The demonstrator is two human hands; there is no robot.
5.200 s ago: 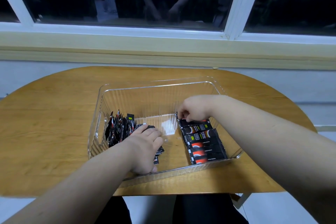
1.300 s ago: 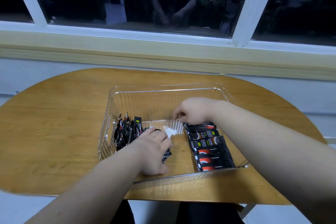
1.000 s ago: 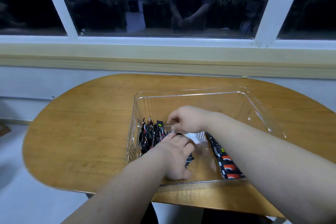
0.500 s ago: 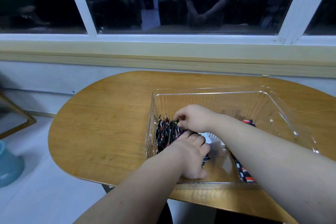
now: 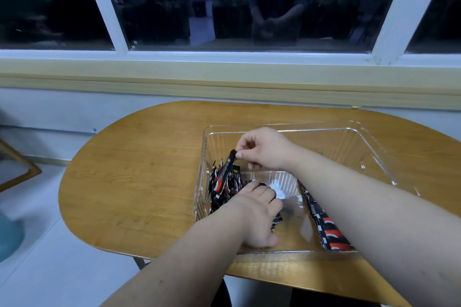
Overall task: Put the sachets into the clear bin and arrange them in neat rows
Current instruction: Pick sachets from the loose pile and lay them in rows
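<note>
The bin (image 5: 204, 154) sits on the right part of the wooden counter (image 5: 129, 182), and every sachet in view is inside it. Against its left wall a standing bunch (image 5: 216, 198) of dark sachets leans unevenly on edge, with nothing propping it but the wall and the left hand.

One sachet (image 5: 227, 171) is lifted out of that bunch and tilted, its lower end among the others. If it comes up at an angle, it will likely drag its neighbours along and tip the bunch over.

The left hand (image 5: 257, 217) lies knuckles up over the near end of the bunch, fingers bent down, with a few sachet ends poking out under the palm. I cannot tell whether it grips them or only presses. Easing off too early would probably let the bunch fan out across the bare floor of the bin.

The right hand (image 5: 264, 149) pinches the lifted sachet's top corner between thumb and forefinger, the other fingers curled. That hold is thin, and the slick wrapper could slip.

The right forearm crosses low over the flat row (image 5: 329, 232) by the right wall, so drawing back might scuff it crooked.
</note>
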